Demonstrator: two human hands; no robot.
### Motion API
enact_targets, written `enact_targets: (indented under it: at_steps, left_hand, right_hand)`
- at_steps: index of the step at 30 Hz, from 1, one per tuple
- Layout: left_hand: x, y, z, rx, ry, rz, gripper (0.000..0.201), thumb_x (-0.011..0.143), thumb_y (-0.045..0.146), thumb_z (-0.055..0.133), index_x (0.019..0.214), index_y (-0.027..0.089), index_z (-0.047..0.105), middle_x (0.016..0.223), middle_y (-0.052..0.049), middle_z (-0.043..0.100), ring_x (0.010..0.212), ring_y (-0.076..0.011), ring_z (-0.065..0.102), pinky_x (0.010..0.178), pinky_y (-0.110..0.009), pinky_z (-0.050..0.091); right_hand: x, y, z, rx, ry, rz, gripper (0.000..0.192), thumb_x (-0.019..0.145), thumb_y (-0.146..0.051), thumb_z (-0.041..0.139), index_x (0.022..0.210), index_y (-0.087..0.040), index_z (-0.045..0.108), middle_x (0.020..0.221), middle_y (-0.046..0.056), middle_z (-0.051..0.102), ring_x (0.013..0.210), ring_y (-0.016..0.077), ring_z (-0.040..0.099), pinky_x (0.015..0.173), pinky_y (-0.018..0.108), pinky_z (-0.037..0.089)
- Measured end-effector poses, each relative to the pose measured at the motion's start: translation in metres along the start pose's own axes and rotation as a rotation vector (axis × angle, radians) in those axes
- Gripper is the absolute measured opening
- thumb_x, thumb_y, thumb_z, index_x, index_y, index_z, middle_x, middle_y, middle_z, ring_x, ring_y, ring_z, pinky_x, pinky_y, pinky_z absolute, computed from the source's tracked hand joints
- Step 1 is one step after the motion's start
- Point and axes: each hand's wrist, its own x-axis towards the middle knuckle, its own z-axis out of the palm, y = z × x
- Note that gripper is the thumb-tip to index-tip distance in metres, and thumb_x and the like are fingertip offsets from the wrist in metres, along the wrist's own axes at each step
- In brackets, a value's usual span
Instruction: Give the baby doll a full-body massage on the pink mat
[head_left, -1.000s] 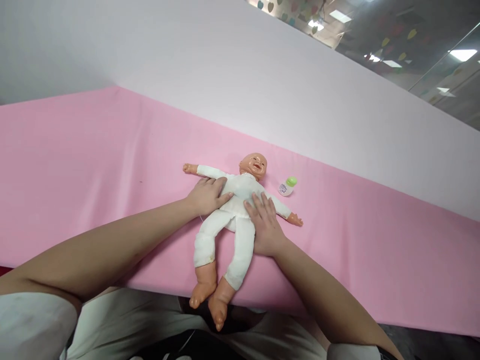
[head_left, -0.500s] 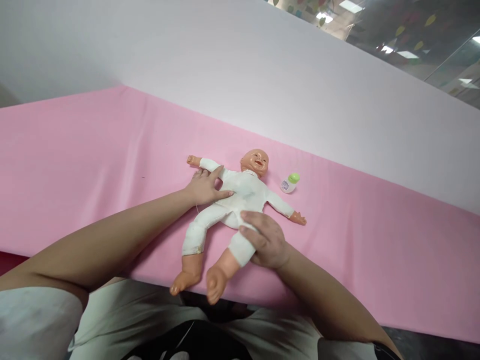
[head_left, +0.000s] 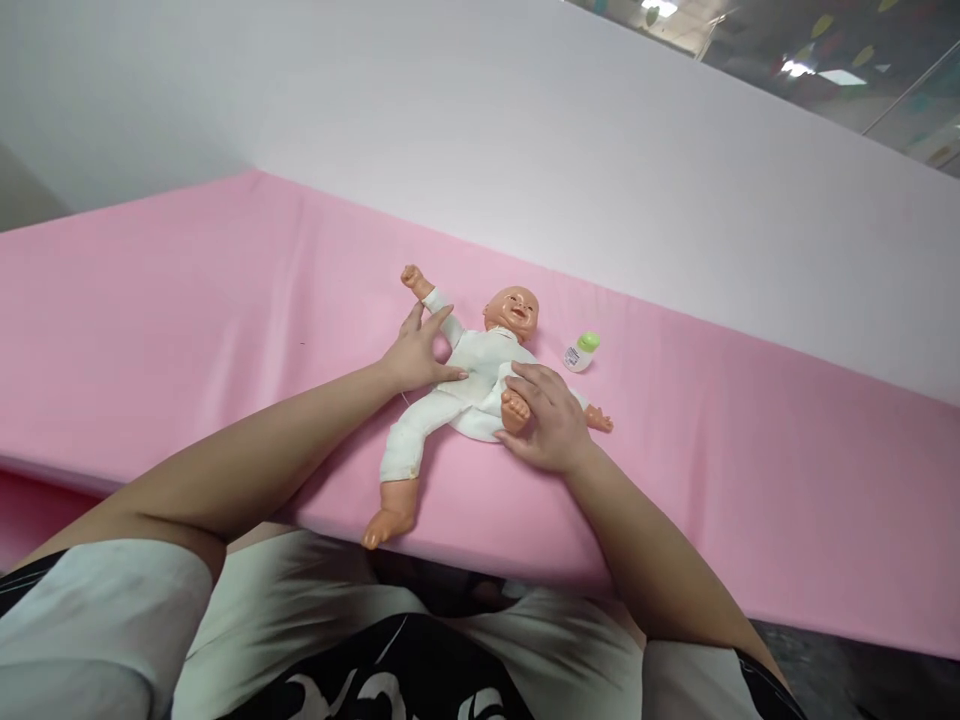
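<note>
Right hand (head_left: 551, 425) clasping folded-up leg of doll (head_left: 469, 385), left hand (head_left: 416, 352) flat on chest, head pointing away.

A plastic baby doll (head_left: 472, 385) in a white cloth suit lies on its back on the pink sheet (head_left: 187, 310), its bald head toward the white wall and a laughing face turned up. My left hand (head_left: 416, 352) rests flat on its side, just under the arm that is raised toward the wall. My right hand (head_left: 546, 418) folds one leg up over the belly, its bare foot pressed against my fingers. The other leg stretches straight toward me, its bare foot at the near edge of the sheet. The doll's far arm lies stretched out on the sheet, its small hand showing past my right hand.
</note>
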Motion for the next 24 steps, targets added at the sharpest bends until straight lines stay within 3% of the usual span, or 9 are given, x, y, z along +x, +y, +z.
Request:
enact_targets:
  at_steps: [2,5,9,13,20,24]
  left_hand:
    - [0.0,0.002,-0.001,0.01,0.022,0.061,0.14,0.058,0.061,0.097,0.171,0.027,0.022,0.178,-0.019,0.002,0.165,-0.0465,0.007,0.13,-0.062,0.025]
    - [-0.001,0.006,-0.003,0.071,0.038,0.195,0.125,0.067,0.053,0.094,0.169,0.026,0.028,0.179,-0.017,0.005,0.165,-0.0443,0.011,0.13,-0.062,0.026]
    - [-0.004,0.015,-0.004,0.234,-0.051,0.422,0.08,0.086,0.039,0.076,0.16,0.029,0.049,0.178,-0.008,0.024,0.165,-0.04,0.014,0.132,-0.061,0.021]
    - [-0.011,0.027,-0.004,0.328,-0.118,0.544,0.043,0.098,0.028,0.056,0.139,0.03,0.069,0.173,-0.003,0.038,0.164,-0.0352,0.023,0.132,-0.057,0.02]
    - [-0.014,0.043,-0.007,0.332,-0.177,0.616,0.039,0.102,0.025,0.045,0.129,0.027,0.074,0.167,-0.004,0.048,0.161,-0.0312,0.031,0.132,-0.051,0.021]
    - [-0.011,0.043,-0.004,0.199,-0.116,0.52,0.048,0.096,0.021,0.048,0.141,0.025,0.065,0.161,-0.007,0.054,0.15,-0.0286,0.049,0.126,-0.045,0.038]
  right_hand:
    - [0.0,0.001,-0.001,0.041,-0.058,0.03,0.075,0.083,-0.059,0.078,0.144,-0.02,0.057,0.149,0.019,0.062,0.136,0.0388,0.061,0.113,0.061,0.052]
    - [-0.001,0.007,0.001,0.033,-0.051,0.154,0.068,0.087,-0.053,0.074,0.144,-0.019,0.058,0.147,0.018,0.065,0.133,0.0372,0.065,0.11,0.058,0.055]
    - [-0.001,0.015,0.007,-0.01,-0.04,0.348,0.058,0.086,-0.036,0.071,0.141,-0.021,0.062,0.128,0.013,0.076,0.118,0.0338,0.073,0.102,0.052,0.061]
    - [0.0,0.015,0.006,0.0,-0.04,0.307,0.056,0.083,-0.031,0.071,0.137,-0.022,0.066,0.133,0.011,0.075,0.118,0.033,0.073,0.103,0.05,0.06]
    - [0.0,0.011,0.007,-0.007,-0.019,0.234,0.057,0.084,-0.033,0.071,0.139,-0.02,0.063,0.139,0.014,0.072,0.122,0.0345,0.071,0.103,0.054,0.06]
    - [0.001,0.008,0.004,-0.022,0.024,0.101,0.054,0.087,-0.028,0.068,0.14,-0.02,0.063,0.138,0.015,0.072,0.124,0.034,0.069,0.103,0.055,0.06]
